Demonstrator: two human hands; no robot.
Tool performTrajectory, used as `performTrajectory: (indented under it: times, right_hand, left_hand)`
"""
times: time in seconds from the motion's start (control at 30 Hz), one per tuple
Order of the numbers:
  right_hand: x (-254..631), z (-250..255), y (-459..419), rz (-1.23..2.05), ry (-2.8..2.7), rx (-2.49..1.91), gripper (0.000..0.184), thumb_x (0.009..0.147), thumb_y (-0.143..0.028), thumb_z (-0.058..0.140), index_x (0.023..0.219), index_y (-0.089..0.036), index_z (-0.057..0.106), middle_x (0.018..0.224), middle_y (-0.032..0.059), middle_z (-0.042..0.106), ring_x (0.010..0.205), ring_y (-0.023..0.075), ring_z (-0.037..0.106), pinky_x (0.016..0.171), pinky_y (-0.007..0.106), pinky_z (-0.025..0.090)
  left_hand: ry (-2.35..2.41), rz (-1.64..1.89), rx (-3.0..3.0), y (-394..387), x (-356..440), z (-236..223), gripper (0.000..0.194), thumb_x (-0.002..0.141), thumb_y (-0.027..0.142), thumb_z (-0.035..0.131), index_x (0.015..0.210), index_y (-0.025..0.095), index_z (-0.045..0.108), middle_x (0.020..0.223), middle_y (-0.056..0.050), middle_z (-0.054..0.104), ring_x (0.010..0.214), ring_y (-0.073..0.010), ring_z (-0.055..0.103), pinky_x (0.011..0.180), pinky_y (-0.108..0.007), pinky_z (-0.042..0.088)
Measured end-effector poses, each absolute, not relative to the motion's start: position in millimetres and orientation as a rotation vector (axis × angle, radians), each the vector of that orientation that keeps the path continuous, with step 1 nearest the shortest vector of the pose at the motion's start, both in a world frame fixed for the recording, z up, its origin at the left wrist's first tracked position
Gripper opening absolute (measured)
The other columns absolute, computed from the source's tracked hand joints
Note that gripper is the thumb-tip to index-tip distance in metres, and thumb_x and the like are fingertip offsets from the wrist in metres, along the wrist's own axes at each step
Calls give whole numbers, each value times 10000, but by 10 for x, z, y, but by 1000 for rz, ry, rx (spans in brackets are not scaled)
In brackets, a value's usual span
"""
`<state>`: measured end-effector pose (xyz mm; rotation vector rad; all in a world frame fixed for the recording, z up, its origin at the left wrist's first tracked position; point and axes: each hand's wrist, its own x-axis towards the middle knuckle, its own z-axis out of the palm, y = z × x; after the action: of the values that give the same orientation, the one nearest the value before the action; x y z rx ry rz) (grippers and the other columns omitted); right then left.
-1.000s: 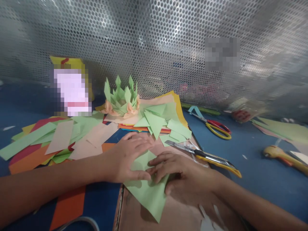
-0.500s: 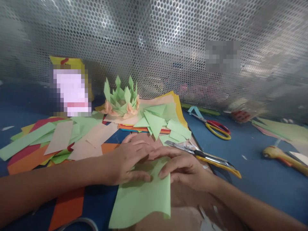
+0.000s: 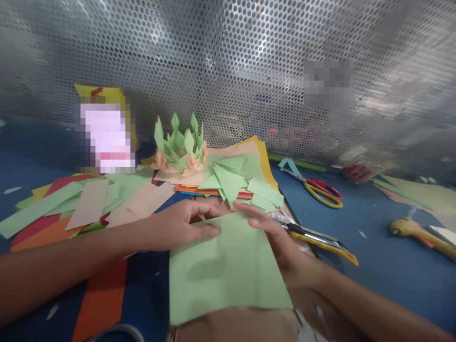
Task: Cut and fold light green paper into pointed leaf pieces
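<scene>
A light green sheet of paper (image 3: 228, 275) lies in front of me, nearly flat over a brown board (image 3: 242, 327). My left hand (image 3: 190, 225) grips its far edge, thumb on top and fingers curled behind. At the far right corner my right hand (image 3: 267, 230) pinches the sheet, its thumb over the edge. Just beyond the hands are folded green paper triangles (image 3: 230, 183) on a paper stack. A yellow-handled utility knife (image 3: 320, 240) lies right of my right hand. Behind stands a folded green and peach paper flower (image 3: 181, 147).
Cut paper strips (image 3: 89, 199) are heaped at the left. Open scissors (image 3: 322, 192) and a yellow tool (image 3: 409, 225) lie at the right. An orange strip (image 3: 105, 304) is near the front left. A perforated metal panel (image 3: 213, 61) closes off the back.
The green sheet has turned and lies flatter and wider, its curled right side now spread out. My left hand has shifted slightly up, my right hand to the sheet's far right corner.
</scene>
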<state>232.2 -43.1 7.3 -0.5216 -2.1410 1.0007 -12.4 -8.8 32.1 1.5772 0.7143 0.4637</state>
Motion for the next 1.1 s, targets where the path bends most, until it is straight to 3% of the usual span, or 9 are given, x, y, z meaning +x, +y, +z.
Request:
performTrajectory:
  times: [0.07, 0.2, 0.3, 0.47, 0.73, 0.87, 0.97, 1.1]
  right_hand:
    - [2337, 56, -410, 953, -2158, -527, 802, 682, -155, 757, 1329, -410, 358, 1470, 36, 288, 1349, 262, 284, 1035, 416, 342]
    - [2364, 69, -343, 918, -2175, -606, 289, 820, -151, 626, 1039, -338, 652, 1327, 29, 460, 1176, 207, 479, 999, 362, 372]
    - [2380, 79, -299, 997, -2123, -609, 141, 853, -253, 607, 934, -301, 712, 1266, 47, 513, 1127, 209, 505, 989, 368, 372]
    - [2344, 84, -319, 1160, -2056, -659, 239, 822, -439, 613, 808, -239, 743, 1262, 79, 515, 1132, 223, 498, 967, 360, 378]
    - [2164, 68, -403, 1240, -1884, -971, 166, 721, -352, 743, 691, -199, 685, 938, 35, 634, 902, 169, 594, 788, 288, 445]
    - [2139, 47, -436, 1121, -1929, -1180, 293, 728, -387, 722, 603, -175, 563, 705, 0, 600, 682, 135, 548, 622, 256, 410]
    - [2126, 50, -475, 988, -1964, -1291, 316, 708, -385, 732, 597, -179, 519, 672, -15, 565, 643, 125, 501, 583, 246, 373]
    - [2099, 70, -510, 1039, -1879, -1290, 308, 689, -353, 748, 602, -185, 505, 671, -21, 543, 645, 123, 484, 579, 236, 366]
  left_hand:
    - [769, 393, 1425, -60, -134, 330, 200, 798, 299, 642, 967, 195, 660, 935, -18, 691, 802, -165, 649, 691, -244, 503]
    - [908, 348, 1343, -41, -143, 318, 287, 698, 319, 730, 940, 176, 671, 880, -25, 706, 740, -164, 657, 636, -228, 499]
    - [972, 369, 1463, -22, -146, 298, 336, 663, 341, 744, 944, 171, 670, 872, -34, 708, 745, -179, 655, 625, -239, 491]
    - [995, 379, 1644, -15, -138, 275, 373, 663, 403, 726, 947, 168, 675, 927, -52, 706, 819, -211, 643, 706, -280, 481]
    - [908, 377, 1678, -135, -76, 257, 287, 756, 388, 659, 945, 172, 665, 932, -44, 695, 868, -212, 629, 731, -270, 471]
    - [907, 389, 1651, -193, -45, 273, 313, 829, 443, 559, 913, 156, 655, 850, -35, 674, 768, -177, 611, 650, -238, 449]
    - [955, 386, 1678, -233, -29, 315, 434, 866, 528, 447, 871, 146, 652, 738, -20, 636, 644, -145, 564, 551, -220, 402]
    - [981, 402, 1690, -259, -28, 338, 292, 794, 450, 599, 823, 163, 642, 714, 7, 619, 657, -136, 551, 574, -212, 398]
